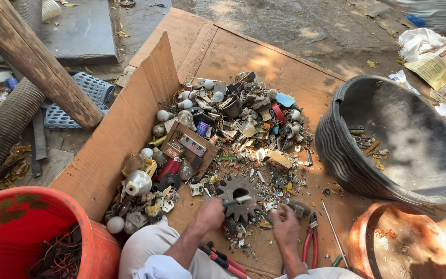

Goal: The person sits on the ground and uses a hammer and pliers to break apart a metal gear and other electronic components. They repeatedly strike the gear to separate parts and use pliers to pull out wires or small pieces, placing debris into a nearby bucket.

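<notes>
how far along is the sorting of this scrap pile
Early on. Done: a few small bits lie in the black tub, and wires in the red bucket. In hand: the left hand holds a tool on the gear; the right hand rests beside it. Left: most of the scrap pile.

A dark grey toothed gear sits at centre on tan cardboard. At eight o'clock, an orange-red bucket; at three, a ribbed black tub; at five, red-handled pliers. At eleven, pale white bulbs.
</notes>
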